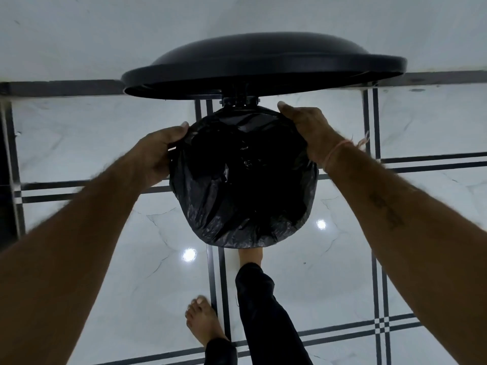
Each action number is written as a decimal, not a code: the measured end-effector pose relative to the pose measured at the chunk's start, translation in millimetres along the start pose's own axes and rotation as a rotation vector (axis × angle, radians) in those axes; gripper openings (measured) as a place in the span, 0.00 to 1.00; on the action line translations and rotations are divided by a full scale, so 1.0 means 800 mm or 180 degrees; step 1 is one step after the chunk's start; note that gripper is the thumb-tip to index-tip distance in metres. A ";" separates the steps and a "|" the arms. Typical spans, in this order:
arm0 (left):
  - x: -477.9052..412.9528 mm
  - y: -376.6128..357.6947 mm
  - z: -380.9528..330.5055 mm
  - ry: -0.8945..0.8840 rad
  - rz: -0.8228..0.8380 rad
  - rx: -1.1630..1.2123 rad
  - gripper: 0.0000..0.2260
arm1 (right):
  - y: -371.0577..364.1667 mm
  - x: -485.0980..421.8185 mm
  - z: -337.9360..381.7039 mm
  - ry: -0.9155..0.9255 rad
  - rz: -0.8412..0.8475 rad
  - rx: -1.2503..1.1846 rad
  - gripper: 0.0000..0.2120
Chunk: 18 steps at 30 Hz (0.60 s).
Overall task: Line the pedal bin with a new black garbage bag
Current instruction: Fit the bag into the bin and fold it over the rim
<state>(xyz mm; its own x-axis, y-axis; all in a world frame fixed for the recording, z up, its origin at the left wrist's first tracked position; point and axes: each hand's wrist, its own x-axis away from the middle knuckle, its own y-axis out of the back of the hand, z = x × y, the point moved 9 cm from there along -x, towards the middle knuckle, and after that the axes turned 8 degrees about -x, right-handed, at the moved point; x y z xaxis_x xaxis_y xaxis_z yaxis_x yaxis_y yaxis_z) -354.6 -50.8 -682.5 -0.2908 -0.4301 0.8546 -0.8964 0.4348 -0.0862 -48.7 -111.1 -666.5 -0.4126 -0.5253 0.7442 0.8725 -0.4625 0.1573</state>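
Black plastic is bunched under my fingers: my left hand [158,151] curls closed on the garbage bag [242,180] at its left edge, my right hand [307,133] clamps it at the upper right, thumbs on top. The bag sits mid-frame, stretched over the pedal bin's rim, lid [263,67] raised above. I judge I'm folding the overhang; next, tuck it evenly around.
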 end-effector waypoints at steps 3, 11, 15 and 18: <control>0.004 -0.006 0.007 0.0159 0.0057 0.0101 0.16 | 0.004 0.010 -0.007 0.0041 0.0243 -0.0237 0.17; -0.005 -0.003 0.018 0.0187 -0.0213 0.0224 0.25 | 0.015 0.019 -0.005 0.0093 0.0234 -0.0075 0.17; 0.012 0.005 0.043 -0.0016 -0.0201 0.0286 0.12 | 0.017 0.019 -0.006 0.0048 0.0074 -0.0108 0.18; 0.013 0.014 0.068 0.0126 -0.0311 0.0029 0.13 | 0.017 0.018 -0.008 -0.0018 0.0046 -0.0131 0.17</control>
<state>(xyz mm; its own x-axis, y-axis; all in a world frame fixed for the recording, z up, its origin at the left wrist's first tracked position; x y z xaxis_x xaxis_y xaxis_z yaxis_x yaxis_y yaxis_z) -386.0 -93.5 -702.6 -0.1885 -0.4385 0.8788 -0.9229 0.3849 -0.0059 -44.2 -129.7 -658.3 -0.3986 -0.5282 0.7498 0.8668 -0.4839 0.1199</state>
